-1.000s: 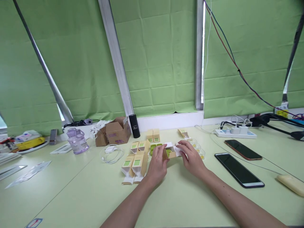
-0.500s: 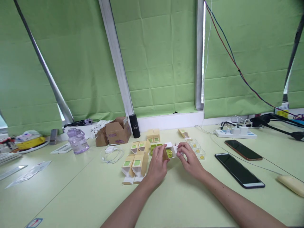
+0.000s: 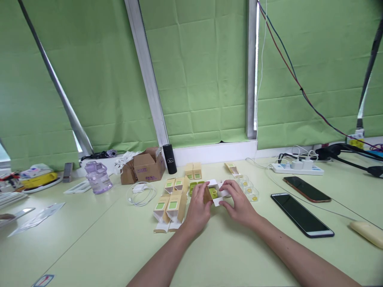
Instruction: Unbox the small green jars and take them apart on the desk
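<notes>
My left hand point(image 3: 200, 207) grips a small kraft cardboard box point(image 3: 207, 195) from its left side. The box's open end faces right, with white flaps point(image 3: 217, 201) spread out and a green item point(image 3: 213, 193) visible inside. At that open end, my right hand point(image 3: 237, 201) has its thumb and fingers on the flaps. Left of my hands stand several kraft boxes with green windows point(image 3: 176, 205), the nearest ones with open flaps. Behind my left hand sit green pieces point(image 3: 193, 186). Clear round cups with yellow centres point(image 3: 249, 188) lie beyond my right hand.
Two more boxes point(image 3: 193, 170) and an open box point(image 3: 233, 169) lie farther back. Two phones point(image 3: 302, 214), a power strip point(image 3: 297, 167) and a cable are at right. A brown carton point(image 3: 149, 165), black cylinder point(image 3: 169, 158), purple jug point(image 3: 98, 177) and white charger point(image 3: 140, 187) stand left.
The box's near white flap has swung outward and down. My right thumb has moved down and left towards it. A skin-coloured shape, perhaps another person's hand, has appeared at the far left edge.
</notes>
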The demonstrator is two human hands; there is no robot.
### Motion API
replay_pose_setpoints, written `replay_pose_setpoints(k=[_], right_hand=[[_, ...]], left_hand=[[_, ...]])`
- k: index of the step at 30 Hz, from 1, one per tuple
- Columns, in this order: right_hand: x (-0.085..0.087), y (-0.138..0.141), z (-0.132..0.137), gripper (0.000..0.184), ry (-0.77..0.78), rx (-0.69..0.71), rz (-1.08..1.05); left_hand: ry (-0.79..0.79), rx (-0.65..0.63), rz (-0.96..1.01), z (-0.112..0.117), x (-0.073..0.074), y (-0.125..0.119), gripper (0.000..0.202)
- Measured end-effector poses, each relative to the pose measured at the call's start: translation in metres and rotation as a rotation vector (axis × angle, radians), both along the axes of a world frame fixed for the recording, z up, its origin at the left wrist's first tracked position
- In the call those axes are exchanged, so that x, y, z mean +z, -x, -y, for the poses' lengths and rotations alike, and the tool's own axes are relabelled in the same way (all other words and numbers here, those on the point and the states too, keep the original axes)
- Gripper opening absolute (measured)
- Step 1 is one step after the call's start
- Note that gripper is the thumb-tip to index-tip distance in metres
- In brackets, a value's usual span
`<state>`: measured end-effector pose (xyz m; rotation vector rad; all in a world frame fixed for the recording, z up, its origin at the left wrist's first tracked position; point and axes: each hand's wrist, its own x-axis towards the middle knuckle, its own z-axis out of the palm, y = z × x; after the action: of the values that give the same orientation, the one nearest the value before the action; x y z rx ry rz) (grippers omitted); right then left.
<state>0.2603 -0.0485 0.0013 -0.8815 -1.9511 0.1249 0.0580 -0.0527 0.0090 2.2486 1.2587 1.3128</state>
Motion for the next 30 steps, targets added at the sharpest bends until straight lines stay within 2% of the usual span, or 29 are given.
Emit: replay_pose_setpoints(k=[10,15,21,30], right_hand=[[-0.003,0.003,0.0,0.039,0.018,0.045,-0.043],[-0.002,0.006,-0.002,0.023,0.066,0.015,-0.174],[-0.005,0.014,-0.003,0.013,0.046,-0.055,-0.196],[-0.001,0.012,-0.007,0.017,0.125,-0.039,-0.326]], left_hand=[[-0.073,-0.001,-0.091,0.005,0.003,0.0,0.067],[-0.13,-0.003,-0.153,0.008,0.004,-0.003,0.066],[-0.183,-0.003,-0.253,0.011,0.005,-0.006,0.066],[-0.212,0.02,-0.281,0.011,0.007,-0.005,0.067]])
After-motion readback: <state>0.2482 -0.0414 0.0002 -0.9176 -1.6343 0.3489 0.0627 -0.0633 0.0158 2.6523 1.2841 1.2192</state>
